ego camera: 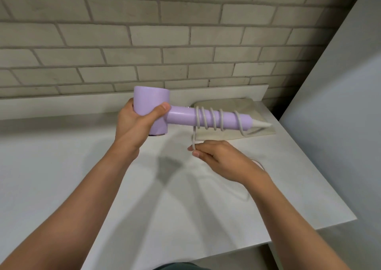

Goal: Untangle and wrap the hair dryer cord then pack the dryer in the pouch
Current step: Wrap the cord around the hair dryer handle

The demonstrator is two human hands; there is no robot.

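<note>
**Wrapping stage, partly complete.** I held the hair dryer (pixel 179 117) in the air just in front of the pouch (pixel 237 106). Its handle lay level across the pouch's near edge, and its head was off to the pouch's left. Some five turns of the cord (pixel 193 137) sat coiled round the handle, the outermost one hanging slack near the tapered end. From the turn nearest the head a strand dropped to my right hand (pixel 220 156), which was in front of the pouch. A faint, blurred length of loose cord curved away beyond that hand, and I could not see the plug.

I judged the untangling done or nearly so, the wrapping about midway, and the packing not begun. The pouch lay flat on the counter (pixel 82 166), and I could not tell whether its mouth was open.

**Pose.** My left hand (pixel 138 123) gripped the dryer's head from below. The fingers were curled round the barrel and the thumb pressed where the head meets the handle. My right hand was lower and palm-down — its fingers were curled and its fingertips (pixel 195 153) pinched the hanging strand.
</note>
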